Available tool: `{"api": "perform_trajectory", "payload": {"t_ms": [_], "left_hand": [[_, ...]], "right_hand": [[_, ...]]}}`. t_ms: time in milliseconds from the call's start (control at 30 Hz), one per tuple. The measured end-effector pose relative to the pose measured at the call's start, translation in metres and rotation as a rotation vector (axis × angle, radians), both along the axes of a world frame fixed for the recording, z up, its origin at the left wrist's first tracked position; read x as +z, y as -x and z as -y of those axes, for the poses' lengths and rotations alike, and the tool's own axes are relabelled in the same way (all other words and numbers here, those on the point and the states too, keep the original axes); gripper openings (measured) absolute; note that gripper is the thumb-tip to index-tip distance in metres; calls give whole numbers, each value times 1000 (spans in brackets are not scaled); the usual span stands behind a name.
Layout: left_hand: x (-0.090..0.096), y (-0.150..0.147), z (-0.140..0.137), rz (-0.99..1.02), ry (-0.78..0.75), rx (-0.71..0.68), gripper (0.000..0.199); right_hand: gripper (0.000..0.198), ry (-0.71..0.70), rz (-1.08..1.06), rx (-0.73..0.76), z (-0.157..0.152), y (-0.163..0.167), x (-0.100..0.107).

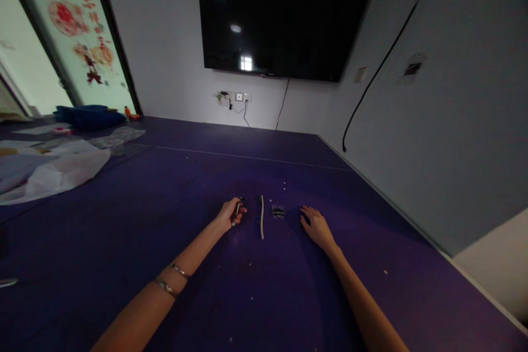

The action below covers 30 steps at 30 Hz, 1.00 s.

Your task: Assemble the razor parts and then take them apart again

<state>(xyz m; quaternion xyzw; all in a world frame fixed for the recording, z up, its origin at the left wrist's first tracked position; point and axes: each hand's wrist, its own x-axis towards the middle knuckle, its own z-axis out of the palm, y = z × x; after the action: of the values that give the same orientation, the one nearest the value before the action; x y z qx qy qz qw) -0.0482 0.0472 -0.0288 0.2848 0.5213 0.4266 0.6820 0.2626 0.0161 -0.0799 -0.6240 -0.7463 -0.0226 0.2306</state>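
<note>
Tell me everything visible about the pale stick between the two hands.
The pale stick is slim, off-white and slightly bent, perhaps plastic. Something dark shows by its far end, too small to make out. It lies pointing away from the person on the purple surface, between the left hand and a small clear-and-black item. Neither hand touches it.

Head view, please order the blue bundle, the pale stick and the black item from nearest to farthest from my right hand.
1. Black item, just left of your right hand.
2. Pale stick, left of the black item.
3. Blue bundle, far off to the left, toward the back.
</note>
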Motion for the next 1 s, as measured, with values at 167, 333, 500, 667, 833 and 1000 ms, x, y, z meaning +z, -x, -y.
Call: {"api": "perform_trajectory", "payload": {"t_ms": [167, 333, 500, 667, 833, 1000], "left_hand": [[0, 2, -1, -11, 51, -87, 34], [-4, 0, -1, -24, 76, -121, 36], [-8, -3, 1, -28, 85, -139, 34], [-10, -4, 2, -34, 72, -139, 35], [-13, -3, 0, -39, 62, -143, 36], [-17, -3, -2, -42, 53, -151, 36]], "right_hand": [[39, 1, -10, -3, -1, -1, -1], [39, 3, -19, -4, 0, 1, 1], [39, 12, -27, -6, 1, 1, 2], [38, 13, -33, -3, 0, 0, 2], [38, 3, -28, 6, -1, 0, 1], [38, -11, -28, 11, 0, 0, 1]]}}
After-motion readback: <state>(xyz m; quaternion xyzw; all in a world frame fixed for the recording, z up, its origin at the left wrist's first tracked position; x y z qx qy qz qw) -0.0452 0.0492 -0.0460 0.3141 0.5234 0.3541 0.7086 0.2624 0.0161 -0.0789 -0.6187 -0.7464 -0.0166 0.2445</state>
